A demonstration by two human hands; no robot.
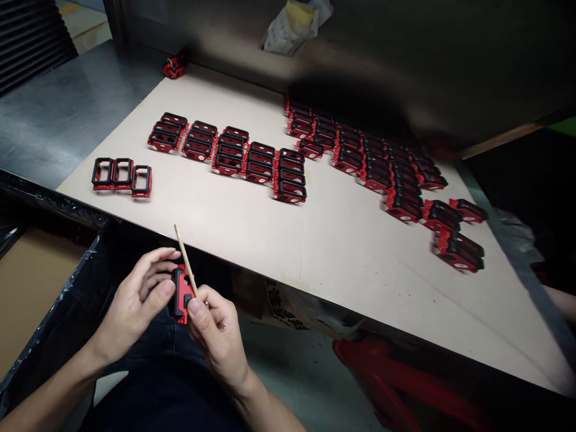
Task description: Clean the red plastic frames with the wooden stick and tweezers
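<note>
Over my lap, in front of the table edge, a red-and-black plastic frame (180, 303) is held between my hands. My left hand (146, 287) grips its left side, the thumb by the black rim and the fingers curled behind. A thin wooden stick (183, 252) points up and away from my right hand (216, 327), which pinches it with the thumb in front. The same hand also touches the frame's right side. My right fingers partly hide the frame's lower right end.
Similar frames stand on the pale tabletop (252, 234): three at left (141, 180), several rows in the middle (231, 153), a larger group at right (369, 162). A plastic-lined box (40, 294) sits lower left. A red stool-like object (396, 378) is under the table.
</note>
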